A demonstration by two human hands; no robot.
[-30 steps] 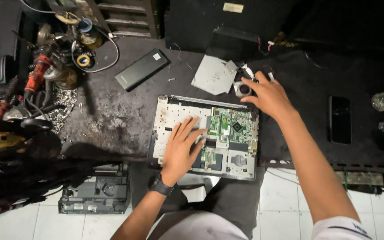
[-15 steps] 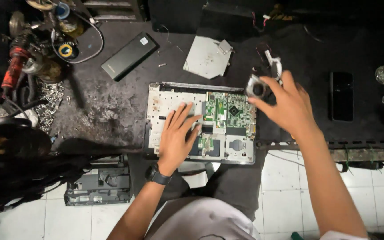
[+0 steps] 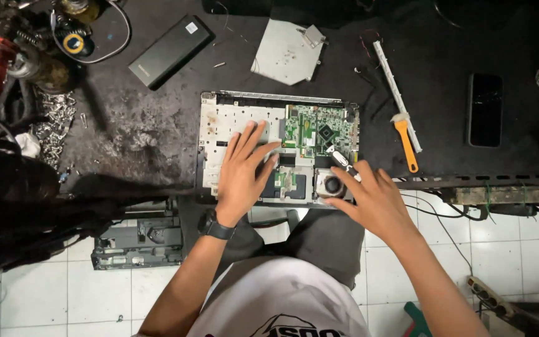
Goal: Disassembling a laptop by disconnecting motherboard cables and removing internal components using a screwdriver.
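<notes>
Head view: a person bends over an opened laptop (image 3: 269, 150) on a dark surface (image 3: 126, 125).
Left hand (image 3: 241, 178): laid flat on the laptop's pale left half, fingers (image 3: 254, 140) spread apart, holding nothing; a dark watch (image 3: 214, 226) on the wrist.
Right hand (image 3: 378, 200): at the laptop's lower right corner, fingers clamped on a round fan (image 3: 332, 184) seated in the case.
Board (image 3: 316, 131): green, exposed, just above the fan.
Nearby: an orange-handled brush (image 3: 405, 138) right of the laptop, a phone (image 3: 485, 110) farther right, a grey drive (image 3: 287, 51) above, a black battery (image 3: 168, 51) at upper left.
</notes>
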